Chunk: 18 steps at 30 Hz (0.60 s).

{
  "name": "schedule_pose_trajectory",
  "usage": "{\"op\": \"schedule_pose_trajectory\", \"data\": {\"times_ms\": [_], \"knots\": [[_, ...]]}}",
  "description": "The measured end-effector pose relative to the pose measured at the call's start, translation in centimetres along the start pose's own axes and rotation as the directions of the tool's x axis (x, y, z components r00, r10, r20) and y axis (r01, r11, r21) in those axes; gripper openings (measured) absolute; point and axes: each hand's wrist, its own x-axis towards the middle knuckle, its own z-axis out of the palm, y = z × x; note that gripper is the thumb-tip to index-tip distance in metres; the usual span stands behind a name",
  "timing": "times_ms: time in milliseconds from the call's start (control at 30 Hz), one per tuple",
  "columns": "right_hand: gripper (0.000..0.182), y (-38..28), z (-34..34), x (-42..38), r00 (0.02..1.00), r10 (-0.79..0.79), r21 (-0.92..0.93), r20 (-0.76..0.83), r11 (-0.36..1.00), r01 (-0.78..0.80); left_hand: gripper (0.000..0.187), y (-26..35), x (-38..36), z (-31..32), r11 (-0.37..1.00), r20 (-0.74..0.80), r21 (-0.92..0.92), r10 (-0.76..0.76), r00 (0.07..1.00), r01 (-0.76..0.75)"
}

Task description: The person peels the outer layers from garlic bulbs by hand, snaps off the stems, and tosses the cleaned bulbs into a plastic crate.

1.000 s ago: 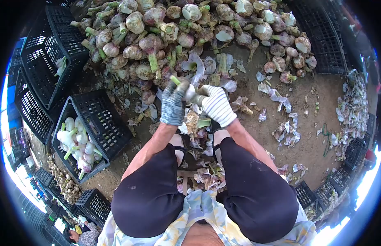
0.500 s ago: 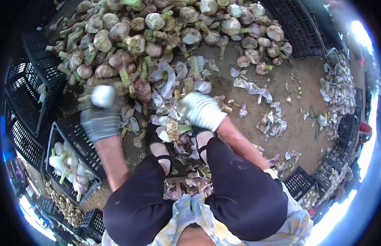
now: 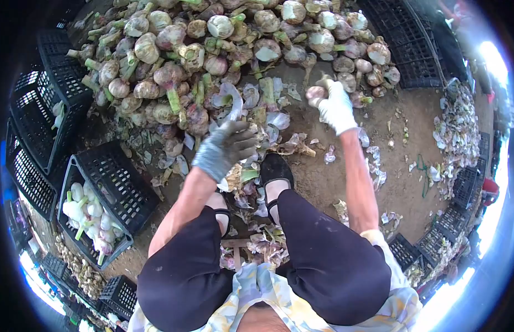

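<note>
My left hand point(image 3: 226, 146), in a grey-palmed glove, is open over the loose skins in front of my feet, fingers spread and nothing in it. At the right end of the garlic pile point(image 3: 157, 83), my right hand point(image 3: 335, 108), in a white glove, is closed around a garlic bulb point(image 3: 316, 94) with pinkish skin. The pile's bulbs are dirty, with cut green stems. Cleaned white garlic bulbs point(image 3: 91, 213) lie in a black crate point(image 3: 121, 177) on the left. Papery garlic skins point(image 3: 276, 119) litter the ground between my hands.
Black crates point(image 3: 33, 124) are stacked at the left, and another black crate point(image 3: 403, 41) stands at the back right. A heap of skins point(image 3: 456, 124) lies far right. My shoes point(image 3: 276, 169) are among the peelings, below the pile.
My left hand has moved right from beside the crate, and the white bulb it held is out of it. My right hand has reached up and right and taken a garlic bulb.
</note>
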Motion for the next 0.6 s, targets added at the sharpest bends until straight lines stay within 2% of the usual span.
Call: {"op": "schedule_pose_trajectory", "data": {"times_ms": [33, 67, 100, 133, 167, 233, 267, 300, 367, 400, 433, 467, 533, 567, 600], "knots": [[0.027, -4.8, 0.5, -2.1, 0.998, -0.013, 0.172, -0.064, 0.985, 0.024, 0.05, -0.7, 0.4, 0.7, 1.0, -0.022, 0.001, -0.009, 1.0, 0.009], [0.027, -7.8, 1.4, -4.1, 0.984, -0.106, 0.144, -0.145, 0.981, 0.127, 0.051, -1.1, 0.6, 1.7, 0.998, 0.051, -0.064, -0.005, 0.999, 0.008], [0.038, -10.6, 2.3, -5.9, 0.981, -0.164, 0.103, -0.107, 0.979, 0.175, 0.052, -1.2, 0.8, 2.4, 0.992, 0.123, -0.125, 0.004, 0.992, 0.011], [0.04, -12.0, 3.8, -7.2, 0.978, -0.203, 0.211, -0.046, 0.955, 0.208, 0.049, -1.5, 1.3, 2.2, 0.989, 0.15, -0.125, 0.103, 0.983, -0.085], [0.042, -13.1, 5.5, -8.2, 0.898, -0.409, 0.08, -0.16, 0.902, 0.425, 0.047, -1.8, 2.0, 1.0, 0.967, 0.2, -0.202, 0.193, 0.961, -0.152], [0.04, -14.1, 6.1, -8.5, 0.9, -0.399, 0.3, -0.175, 0.849, 0.435, 0.048, -0.6, 0.4, 1.1, 0.963, 0.151, -0.068, 0.269, 0.951, -0.261], [0.036, -14.5, 5.7, -8.7, 0.982, 0.021, 0.842, 0.19, 0.51, -0.174, 0.051, -0.1, -0.9, 1.5, 0.921, 0.212, 0.087, 0.356, 0.91, -0.38], [0.04, -12.1, 6.2, -7.5, 0.946, 0.046, 0.867, 0.322, 0.386, -0.314, 0.056, 0.1, -1.9, 1.8, 0.854, 0.129, 0.292, 0.411, 0.903, -0.431], [0.038, -10.6, 6.1, -6.3, 0.861, 0.025, 0.808, 0.508, 0.332, -0.486, 0.049, 0.0, -2.1, 2.0, 0.597, 0.16, 0.578, 0.585, 0.795, -0.556], [0.037, -12.4, 4.8, -6.6, 0.859, 0.098, 0.778, 0.503, 0.381, -0.499, 0.049, -0.1, -2.1, 2.3, 0.6, 0.164, 0.575, 0.581, 0.797, -0.556], [0.03, -14.0, 4.8, -7.1, 0.872, 0.112, 0.837, 0.477, 0.245, -0.49, 0.048, -0.2, -2.3, 2.8, 0.401, 0.252, 0.665, 0.674, 0.694, -0.63], [0.027, -14.5, 5.5, -7.2, 0.889, 0.105, 0.852, 0.446, 0.254, -0.458, 0.047, -0.3, -2.3, 3.0, 0.179, 0.352, 0.722, 0.736, 0.579, -0.668], [0.025, -14.6, 6.5, -7.2, 0.904, 0.093, 0.868, 0.417, 0.256, -0.426, 0.045, -0.5, -2.4, 2.8, 0.223, 0.297, 0.738, 0.74, 0.603, -0.637], [0.021, -14.4, 7.0, -7.2, 0.892, 0.126, 0.87, 0.434, 0.197, -0.451, 0.044, -0.5, -2.3, 2.5, 0.267, 0.24, 0.75, 0.742, 0.626, -0.604], [0.019, -14.1, 7.4, -7.2, 0.877, 0.158, 0.869, 0.454, 0.138, -0.475, 0.04, -0.9, -1.8, 2.0, 0.506, 0.142, 0.573, 0.714, 0.686, -0.645]]}}
